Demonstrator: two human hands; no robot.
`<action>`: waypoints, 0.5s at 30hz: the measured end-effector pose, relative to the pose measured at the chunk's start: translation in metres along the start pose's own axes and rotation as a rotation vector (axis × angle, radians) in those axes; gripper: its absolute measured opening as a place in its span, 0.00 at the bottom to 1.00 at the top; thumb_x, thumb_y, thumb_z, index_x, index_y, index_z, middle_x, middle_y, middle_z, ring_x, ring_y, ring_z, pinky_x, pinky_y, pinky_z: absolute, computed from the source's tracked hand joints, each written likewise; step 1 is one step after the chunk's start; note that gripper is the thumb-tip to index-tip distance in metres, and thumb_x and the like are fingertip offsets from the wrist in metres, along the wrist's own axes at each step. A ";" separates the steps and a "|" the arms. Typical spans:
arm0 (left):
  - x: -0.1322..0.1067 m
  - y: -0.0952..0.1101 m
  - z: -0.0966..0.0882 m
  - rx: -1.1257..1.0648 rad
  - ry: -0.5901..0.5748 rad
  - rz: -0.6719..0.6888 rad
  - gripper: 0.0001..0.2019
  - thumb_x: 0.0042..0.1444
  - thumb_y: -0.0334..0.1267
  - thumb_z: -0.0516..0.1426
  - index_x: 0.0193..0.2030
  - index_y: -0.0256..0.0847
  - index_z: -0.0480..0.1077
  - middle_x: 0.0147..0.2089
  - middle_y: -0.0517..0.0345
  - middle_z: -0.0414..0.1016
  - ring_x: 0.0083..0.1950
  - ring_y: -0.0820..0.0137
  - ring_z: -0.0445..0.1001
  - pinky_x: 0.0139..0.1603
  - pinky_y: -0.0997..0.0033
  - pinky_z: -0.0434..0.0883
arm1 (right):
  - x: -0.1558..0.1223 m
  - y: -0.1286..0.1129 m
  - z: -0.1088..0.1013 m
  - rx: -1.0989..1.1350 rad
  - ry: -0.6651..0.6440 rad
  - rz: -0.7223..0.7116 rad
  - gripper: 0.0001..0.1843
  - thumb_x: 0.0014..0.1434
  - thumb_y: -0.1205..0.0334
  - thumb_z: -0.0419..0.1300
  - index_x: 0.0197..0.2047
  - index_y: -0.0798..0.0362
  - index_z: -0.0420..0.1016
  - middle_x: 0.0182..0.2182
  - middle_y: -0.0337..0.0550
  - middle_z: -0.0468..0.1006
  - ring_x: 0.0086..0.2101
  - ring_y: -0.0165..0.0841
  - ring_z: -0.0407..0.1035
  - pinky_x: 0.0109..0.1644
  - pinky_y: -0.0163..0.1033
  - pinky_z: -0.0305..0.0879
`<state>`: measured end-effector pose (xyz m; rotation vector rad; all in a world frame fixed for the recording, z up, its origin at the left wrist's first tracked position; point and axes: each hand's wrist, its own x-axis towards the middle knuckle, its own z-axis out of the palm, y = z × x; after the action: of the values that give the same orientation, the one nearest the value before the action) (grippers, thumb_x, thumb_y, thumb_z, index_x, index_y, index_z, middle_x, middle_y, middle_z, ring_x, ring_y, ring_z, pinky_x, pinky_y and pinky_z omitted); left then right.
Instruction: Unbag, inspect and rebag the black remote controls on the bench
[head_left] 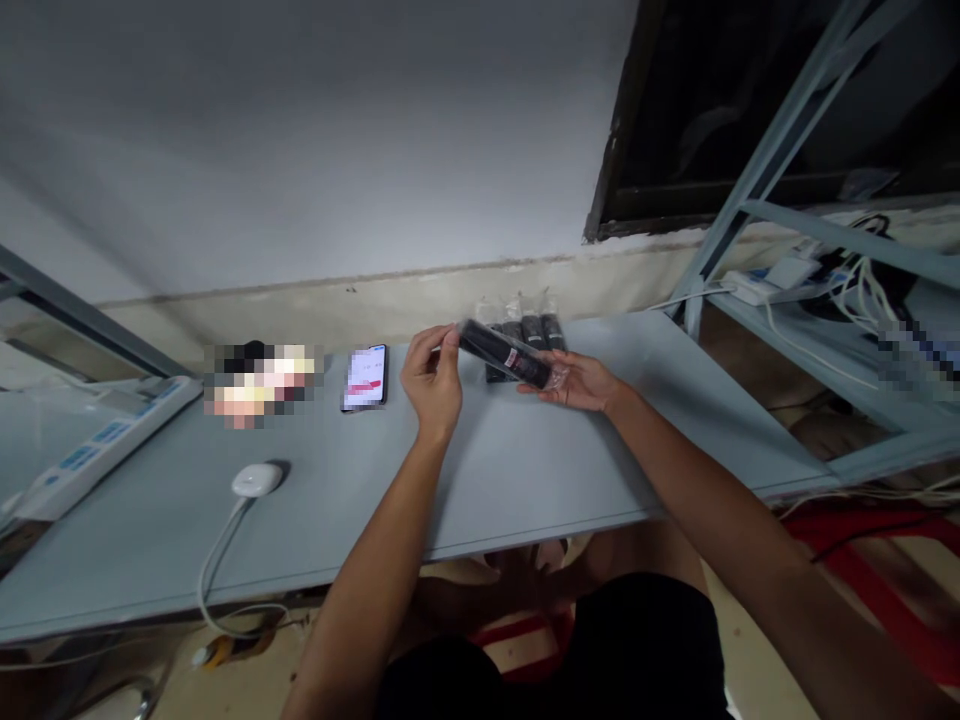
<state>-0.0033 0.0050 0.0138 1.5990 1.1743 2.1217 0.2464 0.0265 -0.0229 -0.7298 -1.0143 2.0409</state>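
Observation:
My left hand [432, 383] pinches one end of a black cylindrical item in clear plastic wrap [504, 354]. My right hand [571, 384] holds the other end from below, with the wrap crumpled around its fingers. Just behind the item, several similar black wrapped items [534, 328] stand or lean at the back of the grey-blue table [525, 470]. They are partly hidden by the held item. A smartphone with a lit screen [366, 377] lies to the left of my left hand.
A white computer mouse [257, 480] with a white cable sits on the table, beside a pixelated object [262, 385]. A white power strip [105, 450] lies at the left. Another power strip [765, 287] with tangled white cables rests on a shelf at the right, among grey metal frame bars.

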 end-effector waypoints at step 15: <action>0.012 -0.007 -0.002 -0.194 0.140 -0.163 0.20 0.63 0.57 0.64 0.51 0.44 0.75 0.44 0.55 0.80 0.47 0.68 0.81 0.47 0.68 0.81 | 0.000 -0.002 -0.010 -0.056 -0.075 0.071 0.19 0.64 0.55 0.66 0.56 0.50 0.77 0.48 0.48 0.86 0.43 0.42 0.85 0.40 0.41 0.83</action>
<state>-0.0113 0.0159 0.0169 1.2469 1.0608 2.1938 0.2544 0.0313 -0.0262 -0.7321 -1.1065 2.1216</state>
